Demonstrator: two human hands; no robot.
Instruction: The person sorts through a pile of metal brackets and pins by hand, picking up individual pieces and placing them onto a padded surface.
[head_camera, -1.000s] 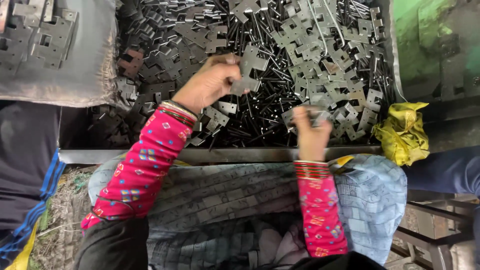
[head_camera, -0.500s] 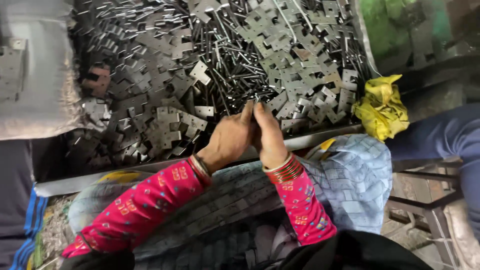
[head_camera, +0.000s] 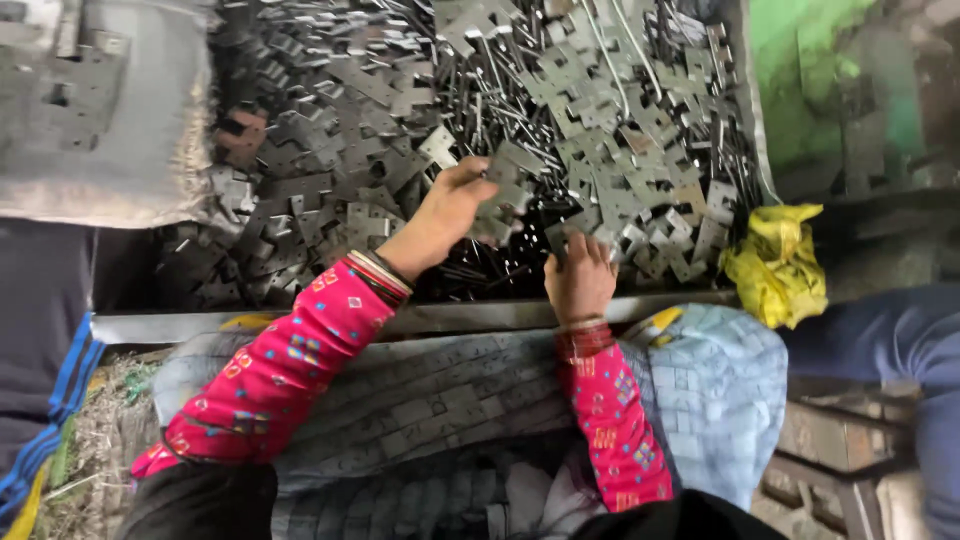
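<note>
Spread across the whole upper view, a heap of grey stamped metal plates (head_camera: 560, 120) mixed with thin rods, bounded below by a steel rim (head_camera: 470, 315). At the upper left, a grey sack (head_camera: 100, 120) lying against the heap; below the rim, a checked cloth (head_camera: 720, 400) over the lap; at the right edge, a crumpled yellow bag (head_camera: 775, 262) just beside the heap. Half a second ago, both hands pressed together near the rim; now well apart. Left hand (head_camera: 445, 215), in a pink patterned sleeve with bangles at the wrist, reaching farther up into the pile than before, fingers (head_camera: 475, 180) closed on a small plate (head_camera: 505, 195), blurred at its edges, held just above the heap. Right hand (head_camera: 578, 280) lower, near the rim, palm down on the plates, fingers (head_camera: 590, 245) curled into the pieces; gripping one or merely resting, impossible to tell. View also shifted slightly since the earlier frame, sack and bag showing more fully.
</note>
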